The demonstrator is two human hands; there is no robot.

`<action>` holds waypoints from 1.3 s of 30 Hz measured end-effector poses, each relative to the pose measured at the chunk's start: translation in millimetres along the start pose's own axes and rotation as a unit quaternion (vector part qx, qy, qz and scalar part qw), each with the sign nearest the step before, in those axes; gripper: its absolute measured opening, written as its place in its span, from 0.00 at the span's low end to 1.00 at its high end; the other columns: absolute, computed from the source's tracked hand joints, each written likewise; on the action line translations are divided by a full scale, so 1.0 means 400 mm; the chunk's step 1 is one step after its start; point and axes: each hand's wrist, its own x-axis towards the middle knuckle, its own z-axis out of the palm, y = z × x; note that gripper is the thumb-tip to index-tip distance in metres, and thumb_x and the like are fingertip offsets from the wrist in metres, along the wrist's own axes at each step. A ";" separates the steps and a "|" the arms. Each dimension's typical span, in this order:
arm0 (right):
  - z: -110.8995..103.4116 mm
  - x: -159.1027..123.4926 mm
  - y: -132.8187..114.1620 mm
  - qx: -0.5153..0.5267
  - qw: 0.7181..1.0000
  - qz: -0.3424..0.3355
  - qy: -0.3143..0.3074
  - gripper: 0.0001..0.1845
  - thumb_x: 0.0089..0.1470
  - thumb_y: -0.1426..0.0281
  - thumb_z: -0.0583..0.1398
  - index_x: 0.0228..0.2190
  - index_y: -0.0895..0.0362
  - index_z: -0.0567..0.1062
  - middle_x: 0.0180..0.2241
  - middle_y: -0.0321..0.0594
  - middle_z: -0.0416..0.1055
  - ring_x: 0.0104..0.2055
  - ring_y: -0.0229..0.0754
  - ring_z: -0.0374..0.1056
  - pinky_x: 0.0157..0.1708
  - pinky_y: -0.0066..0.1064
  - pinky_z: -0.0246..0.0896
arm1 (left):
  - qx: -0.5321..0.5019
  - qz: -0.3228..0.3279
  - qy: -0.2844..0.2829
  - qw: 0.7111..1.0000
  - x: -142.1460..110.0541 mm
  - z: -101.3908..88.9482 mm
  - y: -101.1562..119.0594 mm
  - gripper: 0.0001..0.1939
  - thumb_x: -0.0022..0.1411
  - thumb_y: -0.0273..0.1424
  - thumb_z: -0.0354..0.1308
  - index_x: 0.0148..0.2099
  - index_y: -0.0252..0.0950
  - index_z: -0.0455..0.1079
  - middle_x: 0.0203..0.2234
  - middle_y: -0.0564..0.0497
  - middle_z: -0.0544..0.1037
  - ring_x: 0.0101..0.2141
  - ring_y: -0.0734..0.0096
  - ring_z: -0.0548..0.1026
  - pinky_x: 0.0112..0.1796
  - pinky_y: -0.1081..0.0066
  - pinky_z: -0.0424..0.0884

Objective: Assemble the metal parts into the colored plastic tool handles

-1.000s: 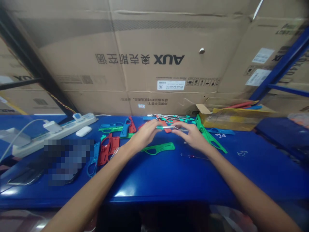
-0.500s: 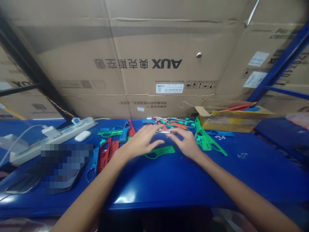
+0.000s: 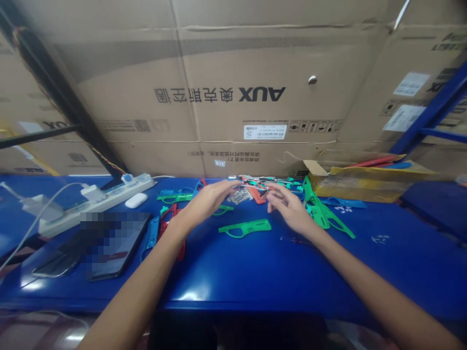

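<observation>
My left hand hovers left of the small-parts pile, its fingers stretched out and holding nothing that I can see. On the other side, my right hand is at the pile's edge, fingers loosely bent and apart; its fingertips are close to an orange plastic piece. Several clear and silvery small tubes lie between the hands. Behind them are wired parts with green ends. Nearer to me, a green lighter-shaped handle shell lies flat on the blue table.
Green shells lie to the right, before an open carton with red and blue pieces. Red and blue shells are partly behind my left arm. A tablet-like device, white case and power strip stand left.
My hands have moved apart. The silvery piece that was between their fingertips is no longer there, and the clear tubes now show. The view has shifted slightly left.
</observation>
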 end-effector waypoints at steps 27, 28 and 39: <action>0.025 -0.020 -0.032 -0.116 0.990 -0.064 -0.042 0.08 0.61 0.64 0.61 0.39 0.53 0.77 0.40 0.41 0.80 0.35 0.42 0.74 0.33 0.34 0.69 | -0.010 -0.078 -0.082 0.994 -0.004 0.014 0.060 0.16 0.75 0.40 0.46 0.48 0.36 0.70 0.38 0.48 0.80 0.35 0.67 0.78 0.36 0.70 0.70; 0.026 -0.020 -0.033 -0.112 0.991 -0.064 -0.044 0.08 0.61 0.64 0.61 0.39 0.53 0.77 0.41 0.41 0.80 0.35 0.42 0.75 0.34 0.35 0.70 | -0.009 -0.078 -0.074 0.994 -0.002 0.017 0.061 0.16 0.76 0.40 0.46 0.49 0.37 0.70 0.38 0.48 0.80 0.35 0.68 0.78 0.36 0.70 0.70; 0.033 -0.024 -0.028 -0.043 0.998 -0.009 -0.046 0.18 0.60 0.60 0.61 0.50 0.50 0.76 0.42 0.40 0.77 0.33 0.42 0.72 0.28 0.35 0.71 | 0.007 -0.083 -0.056 0.995 -0.010 0.030 0.054 0.11 0.73 0.38 0.50 0.49 0.37 0.68 0.31 0.52 0.79 0.26 0.71 0.74 0.28 0.72 0.64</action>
